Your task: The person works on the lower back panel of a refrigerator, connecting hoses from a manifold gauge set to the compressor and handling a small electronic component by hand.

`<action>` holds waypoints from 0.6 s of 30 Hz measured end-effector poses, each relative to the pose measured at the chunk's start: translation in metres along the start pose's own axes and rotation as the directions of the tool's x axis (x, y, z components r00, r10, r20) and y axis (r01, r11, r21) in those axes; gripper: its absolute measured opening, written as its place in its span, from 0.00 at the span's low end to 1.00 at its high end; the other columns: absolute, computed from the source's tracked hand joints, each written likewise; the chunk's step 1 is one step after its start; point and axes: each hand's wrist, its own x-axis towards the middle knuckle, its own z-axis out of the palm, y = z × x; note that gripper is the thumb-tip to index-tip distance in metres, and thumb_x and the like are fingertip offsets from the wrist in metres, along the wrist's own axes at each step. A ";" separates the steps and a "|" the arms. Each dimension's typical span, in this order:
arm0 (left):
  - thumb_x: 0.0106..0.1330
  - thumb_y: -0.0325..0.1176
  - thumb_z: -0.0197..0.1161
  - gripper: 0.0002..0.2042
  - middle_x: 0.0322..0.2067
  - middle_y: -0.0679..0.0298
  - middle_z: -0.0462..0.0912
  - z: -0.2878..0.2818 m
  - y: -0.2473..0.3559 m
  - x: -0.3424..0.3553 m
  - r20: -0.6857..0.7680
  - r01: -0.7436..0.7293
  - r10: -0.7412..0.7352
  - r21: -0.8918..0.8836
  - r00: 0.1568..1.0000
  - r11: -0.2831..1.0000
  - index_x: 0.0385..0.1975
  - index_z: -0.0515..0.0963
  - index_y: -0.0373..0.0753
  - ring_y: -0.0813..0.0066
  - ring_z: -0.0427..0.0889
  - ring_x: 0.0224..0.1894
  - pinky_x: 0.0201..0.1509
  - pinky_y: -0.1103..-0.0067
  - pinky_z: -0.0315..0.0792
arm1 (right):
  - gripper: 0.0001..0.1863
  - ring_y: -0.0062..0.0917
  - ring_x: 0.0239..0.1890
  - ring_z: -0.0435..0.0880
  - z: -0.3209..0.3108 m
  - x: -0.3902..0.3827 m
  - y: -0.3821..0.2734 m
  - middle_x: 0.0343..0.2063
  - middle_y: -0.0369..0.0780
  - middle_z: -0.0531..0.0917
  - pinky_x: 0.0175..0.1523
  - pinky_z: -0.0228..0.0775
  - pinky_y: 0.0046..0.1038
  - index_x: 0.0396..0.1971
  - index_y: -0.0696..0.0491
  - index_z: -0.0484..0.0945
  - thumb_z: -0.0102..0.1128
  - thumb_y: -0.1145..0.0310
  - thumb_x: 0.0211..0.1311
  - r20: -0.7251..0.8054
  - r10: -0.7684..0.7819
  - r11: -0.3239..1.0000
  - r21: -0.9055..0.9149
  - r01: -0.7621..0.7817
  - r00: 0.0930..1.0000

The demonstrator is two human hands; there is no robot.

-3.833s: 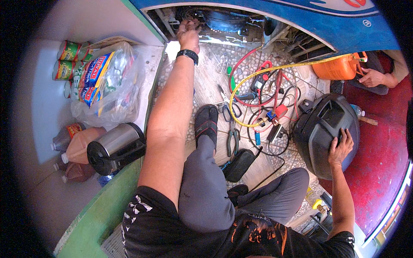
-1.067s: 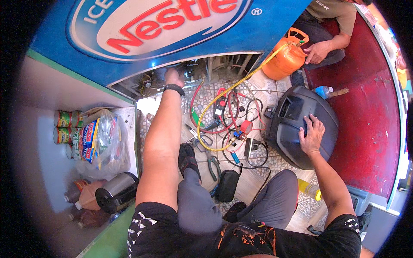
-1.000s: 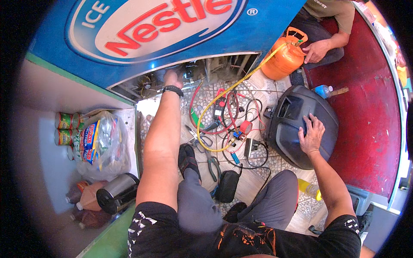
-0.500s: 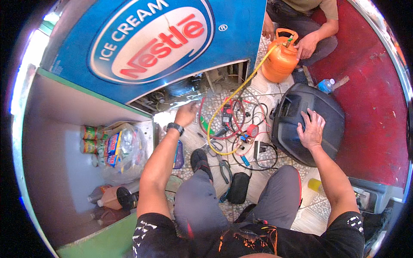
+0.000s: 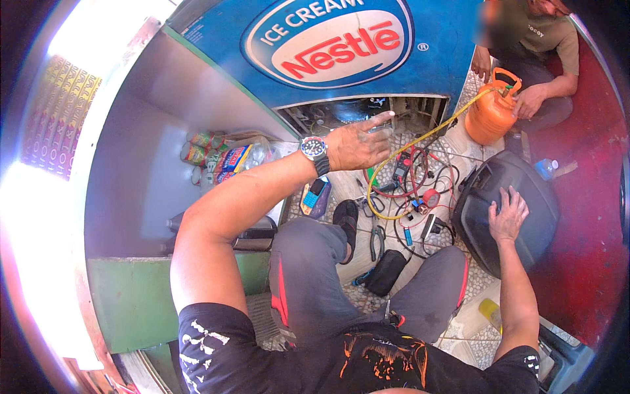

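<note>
My left hand (image 5: 361, 143), with a watch (image 5: 315, 148) on its wrist, is raised in front of the opening at the base of a blue freezer (image 5: 216, 46). Its fingers are stretched out with nothing in them. My right hand (image 5: 508, 215) lies with spread fingers on a black hard case (image 5: 485, 190). Between them on the floor are a yellow hose (image 5: 420, 144), a red-and-black meter (image 5: 401, 172), a small red gauge (image 5: 430, 197) and tangled cables. The hose runs up to an orange gas cylinder (image 5: 491, 118). Pliers (image 5: 377, 243) lie by my shoe.
Another person's hand (image 5: 529, 101) touches the cylinder at the far right. A black pouch (image 5: 387, 272) lies between my knees. Beside the case stands a small bottle (image 5: 546, 169). Cans (image 5: 194, 152) and a plastic-wrapped pack (image 5: 235, 161) sit in the shelf at left; a red wall (image 5: 590, 217) bounds the right.
My left hand has come up from beside the freezer's opening and moved right, fingers stretched out. My right hand stays on the case. The whole view has shifted, showing more of the left side.
</note>
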 end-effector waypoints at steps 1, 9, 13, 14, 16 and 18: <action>0.55 0.30 0.59 0.10 0.38 0.66 0.83 -0.002 -0.001 -0.001 0.000 0.003 -0.003 -0.001 1.000 1.000 0.37 0.79 0.41 0.70 0.76 0.59 0.78 0.58 0.53 | 0.24 0.41 0.62 0.67 -0.001 0.000 0.001 0.60 0.43 0.71 0.68 0.52 0.47 0.55 0.49 0.76 0.61 0.61 0.57 -0.003 0.002 1.000 0.005 -0.002 1.000; 0.56 0.32 0.62 0.14 0.48 0.62 0.82 -0.042 -0.073 0.004 -0.073 0.423 -0.436 0.428 0.897 0.799 0.44 0.80 0.43 0.64 0.76 0.60 0.75 0.55 0.54 | 0.25 0.41 0.62 0.67 -0.005 -0.003 0.010 0.59 0.43 0.72 0.67 0.53 0.46 0.55 0.51 0.76 0.62 0.60 0.56 -0.013 -0.001 0.999 0.032 0.001 1.000; 0.65 0.40 0.61 0.23 0.60 0.54 0.73 -0.118 -0.158 -0.007 -0.623 0.702 -0.498 0.119 0.603 0.702 0.59 0.73 0.39 0.58 0.67 0.66 0.73 0.58 0.54 | 0.25 0.41 0.62 0.67 -0.008 0.001 0.007 0.59 0.43 0.72 0.67 0.53 0.47 0.54 0.51 0.76 0.62 0.60 0.56 -0.010 0.000 1.000 0.028 0.000 1.000; 0.67 0.40 0.60 0.23 0.61 0.53 0.72 -0.131 -0.170 -0.003 -0.657 0.730 -0.496 0.122 0.567 0.672 0.60 0.71 0.40 0.56 0.68 0.65 0.72 0.59 0.56 | 0.25 0.41 0.62 0.67 -0.008 0.000 0.007 0.59 0.43 0.72 0.68 0.53 0.48 0.54 0.51 0.76 0.62 0.60 0.56 -0.015 0.000 0.999 0.040 0.001 1.000; 0.70 0.42 0.57 0.23 0.63 0.51 0.69 -0.152 -0.192 0.005 -0.725 0.781 -0.482 0.122 0.492 0.613 0.63 0.68 0.40 0.52 0.68 0.64 0.71 0.62 0.58 | 0.24 0.42 0.62 0.67 -0.006 -0.003 0.010 0.59 0.44 0.72 0.68 0.52 0.48 0.53 0.51 0.76 0.62 0.60 0.56 -0.027 -0.004 0.999 0.049 0.005 1.000; 0.72 0.44 0.55 0.24 0.64 0.51 0.68 -0.149 -0.219 -0.001 -0.705 0.792 -0.510 0.120 0.492 0.599 0.64 0.67 0.39 0.51 0.66 0.66 0.71 0.62 0.58 | 0.24 0.42 0.62 0.67 -0.006 -0.002 0.010 0.59 0.44 0.72 0.68 0.52 0.48 0.53 0.51 0.76 0.62 0.60 0.55 -0.038 0.001 0.998 0.066 0.001 0.999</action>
